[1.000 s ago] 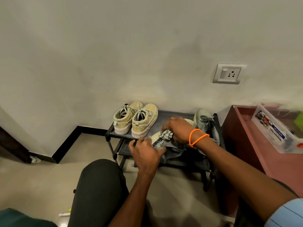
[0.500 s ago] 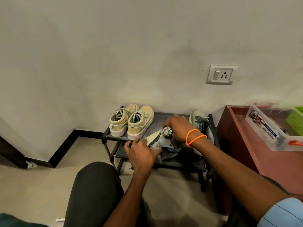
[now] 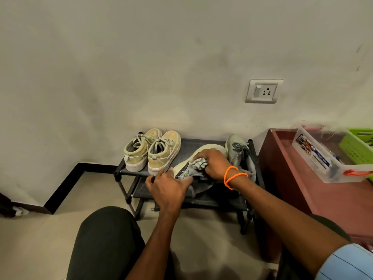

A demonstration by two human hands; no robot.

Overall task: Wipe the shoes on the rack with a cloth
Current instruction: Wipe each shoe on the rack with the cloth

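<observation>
Your right hand (image 3: 214, 163) has its grip bunched around the grey cloth (image 3: 199, 163), pressing the wad onto the pale sole edge of the grey shoe (image 3: 186, 171), which lies tipped on its side on the top shelf of the black rack (image 3: 121, 171). Your left hand (image 3: 168, 185) steadies that shoe from 7 o'clock, fingers partly curled against its heel end; whether they truly clamp it I cannot tell. Its mate (image 3: 238, 154) stands just beside it at 2 o'clock, and the tan pair (image 3: 153, 152) sits at 10 o'clock, apart from your hands.

The shoe looks light, with a soft knit upper that will likely give under pressure and a firmer rubber sole. Hold it by the heel or the sole rim, where it should not collapse, so the wiping strokes do not slide it along the shelf. The cloth is limp; keep it wadded so a fold stays under your fingertips.
</observation>
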